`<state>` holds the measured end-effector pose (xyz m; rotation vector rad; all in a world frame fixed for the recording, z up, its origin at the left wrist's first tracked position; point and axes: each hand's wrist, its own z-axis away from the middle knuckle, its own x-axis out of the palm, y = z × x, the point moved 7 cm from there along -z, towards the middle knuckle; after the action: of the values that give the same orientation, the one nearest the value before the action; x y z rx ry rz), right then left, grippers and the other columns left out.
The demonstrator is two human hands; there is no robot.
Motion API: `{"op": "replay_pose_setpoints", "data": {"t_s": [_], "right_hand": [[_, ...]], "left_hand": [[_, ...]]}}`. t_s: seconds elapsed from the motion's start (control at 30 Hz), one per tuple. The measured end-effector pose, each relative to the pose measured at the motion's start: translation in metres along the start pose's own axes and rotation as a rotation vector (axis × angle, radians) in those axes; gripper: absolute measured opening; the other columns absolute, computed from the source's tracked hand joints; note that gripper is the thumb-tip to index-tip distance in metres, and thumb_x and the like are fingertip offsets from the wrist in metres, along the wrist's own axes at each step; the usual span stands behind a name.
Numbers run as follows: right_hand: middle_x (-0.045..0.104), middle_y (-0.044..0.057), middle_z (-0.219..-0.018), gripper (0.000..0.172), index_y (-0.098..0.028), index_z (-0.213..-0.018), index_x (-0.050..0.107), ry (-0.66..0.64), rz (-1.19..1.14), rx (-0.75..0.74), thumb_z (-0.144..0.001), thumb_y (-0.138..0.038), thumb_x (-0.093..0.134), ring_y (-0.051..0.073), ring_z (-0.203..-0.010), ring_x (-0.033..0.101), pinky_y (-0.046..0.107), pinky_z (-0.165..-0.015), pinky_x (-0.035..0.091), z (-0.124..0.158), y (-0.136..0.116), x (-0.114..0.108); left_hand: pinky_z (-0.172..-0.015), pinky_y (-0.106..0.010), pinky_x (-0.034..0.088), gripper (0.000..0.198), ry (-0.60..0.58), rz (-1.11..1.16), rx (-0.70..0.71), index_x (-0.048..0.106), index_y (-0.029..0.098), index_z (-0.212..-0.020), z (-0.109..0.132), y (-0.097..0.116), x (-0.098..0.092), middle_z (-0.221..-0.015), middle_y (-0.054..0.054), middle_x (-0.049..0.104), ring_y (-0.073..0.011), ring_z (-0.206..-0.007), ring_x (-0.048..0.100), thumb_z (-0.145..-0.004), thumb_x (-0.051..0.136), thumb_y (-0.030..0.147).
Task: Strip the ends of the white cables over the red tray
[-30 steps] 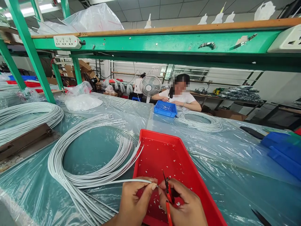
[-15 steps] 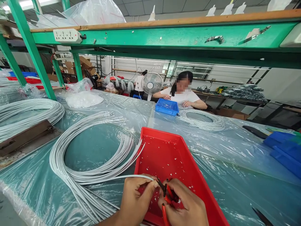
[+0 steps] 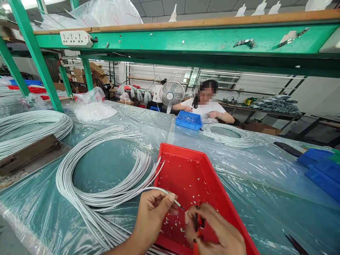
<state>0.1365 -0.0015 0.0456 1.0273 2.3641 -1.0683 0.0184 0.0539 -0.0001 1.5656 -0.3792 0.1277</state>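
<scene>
Between thumb and fingers, my left hand pinches a white cable near its end, where a short dark core sticks out of the sheath. My right hand is wrapped round red-handled pliers, slightly blurred, apart from the cable tip. Both hands are over the near part of a red tray scattered with small white scraps. To the left lies a looped bundle of white cables, from which the held cable comes.
Another cable coil and a rusty metal block lie on the left. A dark pointed tool rests at lower right. Across the table a co-worker sits behind a blue tray. A green shelf beam spans overhead.
The pliers have come off the cable end, and my right hand has moved right and down with them. A dark core now shows at the cable tip, which my left hand still holds.
</scene>
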Motion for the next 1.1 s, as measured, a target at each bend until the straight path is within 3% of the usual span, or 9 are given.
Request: {"op": "replay_pose_setpoints", "data": {"t_s": [0.13,0.27,0.47,0.67,0.8,0.87,1.0,1.03,1.1], "right_hand": [[0.063,0.004,-0.072,0.014,-0.019,-0.079,0.06,-0.014,0.169,0.132,-0.076,-0.027,0.049,0.015,-0.06,0.058,0.02,-0.053,0.042,-0.013,0.025,-0.012],[0.048,-0.002,-0.047,0.035,-0.02,-0.055,0.051,-0.107,0.372,0.181,-0.08,-0.043,0.046,0.011,-0.04,0.042,0.021,-0.041,0.034,-0.019,0.034,-0.012],[0.061,0.003,-0.067,0.019,-0.015,-0.089,0.066,-0.085,-0.055,-0.031,-0.076,-0.018,0.052,0.014,-0.06,0.059,0.02,-0.058,0.046,-0.018,0.011,-0.009],[0.057,0.003,-0.056,0.025,-0.014,-0.081,0.068,-0.08,-0.057,-0.278,-0.068,-0.005,0.049,0.014,-0.05,0.054,0.022,-0.045,0.044,-0.015,-0.006,-0.013],[0.057,0.003,-0.057,0.019,-0.013,-0.08,0.066,-0.07,-0.082,-0.233,-0.07,-0.007,0.05,0.014,-0.049,0.054,0.021,-0.046,0.044,-0.016,-0.002,-0.016],[0.054,0.001,-0.055,0.012,-0.014,-0.076,0.064,-0.097,-0.129,-0.12,-0.074,-0.011,0.053,0.012,-0.047,0.051,0.02,-0.045,0.043,-0.018,0.004,-0.014],[0.056,0.0,-0.057,0.01,-0.016,-0.068,0.062,-0.106,-0.224,0.078,-0.075,-0.014,0.055,0.012,-0.048,0.054,0.019,-0.047,0.044,-0.02,0.013,-0.011],[0.058,0.0,-0.057,0.009,-0.017,-0.068,0.063,-0.104,-0.247,0.102,-0.074,-0.014,0.056,0.012,-0.05,0.055,0.019,-0.048,0.045,-0.019,0.014,-0.011],[0.061,0.0,-0.059,0.007,-0.017,-0.07,0.065,-0.112,-0.309,0.146,-0.071,-0.014,0.059,0.014,-0.052,0.057,0.019,-0.051,0.046,-0.017,0.018,-0.007]], "left_hand": [[-0.051,-0.02,0.043,0.024,-0.018,0.116,-0.053,0.067,0.01,-0.071,-0.003,-0.002,0.0,-0.06,-0.004,0.066,-0.0097,-0.047,0.057,-0.075,0.062,0.033],[-0.049,-0.017,0.041,0.023,-0.034,0.193,-0.138,0.067,0.009,-0.076,-0.002,-0.008,0.002,-0.06,-0.003,0.065,-0.0073,-0.046,0.056,-0.075,0.062,0.031],[-0.047,-0.016,0.039,0.024,-0.11,0.287,-0.235,0.066,0.008,-0.077,-0.001,-0.014,0.007,-0.058,-0.003,0.063,-0.0053,-0.044,0.053,-0.078,0.06,0.031],[-0.045,-0.014,0.039,0.028,-0.243,0.343,-0.331,0.062,0.008,-0.067,0.002,-0.025,0.015,-0.059,-0.004,0.061,-0.0056,-0.044,0.053,-0.08,0.057,0.033],[-0.036,-0.015,0.035,0.042,-0.326,0.101,-0.355,0.063,0.008,-0.064,0.011,-0.025,0.019,-0.052,-0.003,0.058,-0.0055,-0.034,0.048,-0.083,0.047,0.042],[-0.034,-0.017,0.034,0.044,-0.302,-0.163,-0.162,0.063,0.008,-0.06,0.011,-0.011,0.015,-0.046,-0.002,0.054,-0.0071,-0.034,0.046,-0.083,0.046,0.042],[-0.06,-0.024,0.047,0.015,-0.127,-0.623,0.601,0.067,0.01,-0.082,0.024,0.041,0.012,-0.074,-0.009,0.066,-0.0165,-0.068,0.061,-0.079,0.055,0.02],[-0.065,-0.024,0.048,0.016,-0.132,-0.687,0.705,0.065,0.011,-0.09,0.028,0.046,0.014,-0.082,-0.01,0.067,-0.0174,-0.075,0.062,-0.078,0.056,0.015],[-0.064,-0.022,0.048,0.019,-0.171,-0.759,0.751,0.063,0.014,-0.096,0.028,0.044,0.018,-0.084,-0.007,0.069,-0.0155,-0.074,0.064,-0.079,0.055,0.011]]}}
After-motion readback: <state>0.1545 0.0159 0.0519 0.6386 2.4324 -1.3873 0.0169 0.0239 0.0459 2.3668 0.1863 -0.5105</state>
